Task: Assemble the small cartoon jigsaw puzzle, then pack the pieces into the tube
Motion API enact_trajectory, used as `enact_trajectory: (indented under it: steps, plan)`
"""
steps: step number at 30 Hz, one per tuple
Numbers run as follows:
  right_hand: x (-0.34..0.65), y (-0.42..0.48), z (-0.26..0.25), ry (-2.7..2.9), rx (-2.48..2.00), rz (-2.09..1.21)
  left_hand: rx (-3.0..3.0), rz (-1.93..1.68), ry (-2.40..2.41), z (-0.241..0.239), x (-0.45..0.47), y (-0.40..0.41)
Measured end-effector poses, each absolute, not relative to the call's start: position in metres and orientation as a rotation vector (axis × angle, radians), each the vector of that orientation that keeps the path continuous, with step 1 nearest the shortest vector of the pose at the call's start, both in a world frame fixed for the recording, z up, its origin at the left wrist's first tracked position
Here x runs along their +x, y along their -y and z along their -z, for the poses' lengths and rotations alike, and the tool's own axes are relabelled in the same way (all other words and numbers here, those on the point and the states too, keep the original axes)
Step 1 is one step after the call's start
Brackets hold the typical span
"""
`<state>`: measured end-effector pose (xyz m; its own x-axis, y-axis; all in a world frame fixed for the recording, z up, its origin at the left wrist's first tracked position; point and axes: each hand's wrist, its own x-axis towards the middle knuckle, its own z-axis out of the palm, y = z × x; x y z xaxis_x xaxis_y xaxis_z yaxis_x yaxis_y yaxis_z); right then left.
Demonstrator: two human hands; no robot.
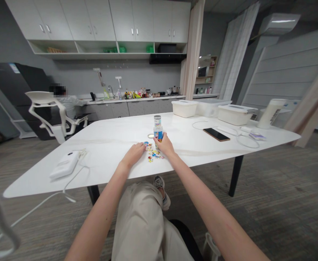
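Observation:
Small colourful jigsaw puzzle pieces (153, 155) lie scattered on the white table near its front edge. At the pile's left side is my left hand (135, 153), fingers drawn together at the pieces; what is between the fingertips is hidden. My right hand (166, 145) is wrapped round a small clear jar with a blue picture label (158, 133), held upright just behind the pieces. A second jar with a grey lid (157, 120) stands directly behind it. Left of the held jar lies a round lid (150, 136).
A phone (215, 134) and white cables lie on the right, before white lidded boxes (184, 108) and a pale tumbler (271, 113). A white power strip (65, 165) with a cord is on the left. Beyond the table, a person sits by a white chair (48, 108).

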<state>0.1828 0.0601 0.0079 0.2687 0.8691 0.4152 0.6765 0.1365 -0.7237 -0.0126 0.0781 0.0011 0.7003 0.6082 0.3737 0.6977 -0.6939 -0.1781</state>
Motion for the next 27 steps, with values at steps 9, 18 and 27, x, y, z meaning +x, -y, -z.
enact_trajectory:
  steps: [9, 18, 27]
  plan:
    - [0.184, -0.061, -0.007, 1.462, -1.601, -0.251, -2.62, 0.551, 1.172, -0.002, -0.016, -0.079]
    - [0.184, -0.061, -0.007, 1.469, -1.6, -0.245, -2.729, 0.682, 1.161, -0.004, -0.019, -0.08]
    - [0.185, -0.063, -0.006, 1.478, -1.598, -0.262, -2.872, 0.749, 1.044, -0.002, -0.026, -0.08]
